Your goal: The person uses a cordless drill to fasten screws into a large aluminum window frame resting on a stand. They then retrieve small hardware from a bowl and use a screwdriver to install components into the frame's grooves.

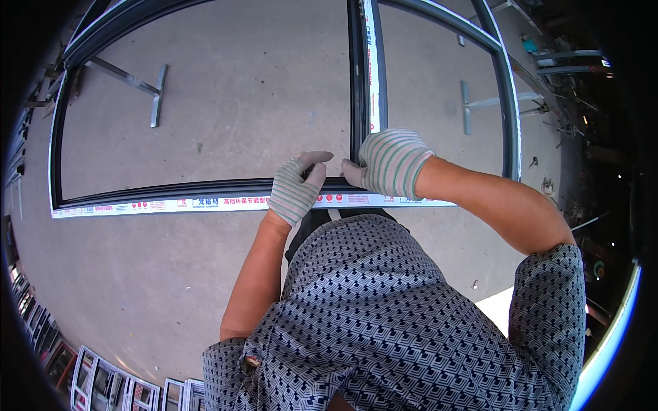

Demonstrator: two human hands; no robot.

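Note:
A large window frame (161, 190) with dark inner channels and printed white film along its outer faces lies in front of me. My left hand (296, 186), in a striped knit glove, is over the near rail. Its thumb and forefinger point right and are apart, with nothing visible between them. My right hand (391, 163), gloved alike, is closed around the lower end of the upright divider bar (374, 75), where it meets the near rail. The right thumb points left at that inner corner. The other right fingers are mostly hidden behind the back of the hand.
Metal support stands with T-shaped ends show through the frame at left (156, 96) and right (466, 107). Several smaller frames (103, 383) stand on the concrete floor (151, 274) at lower left. Clutter and metal bars (572, 61) line the right side.

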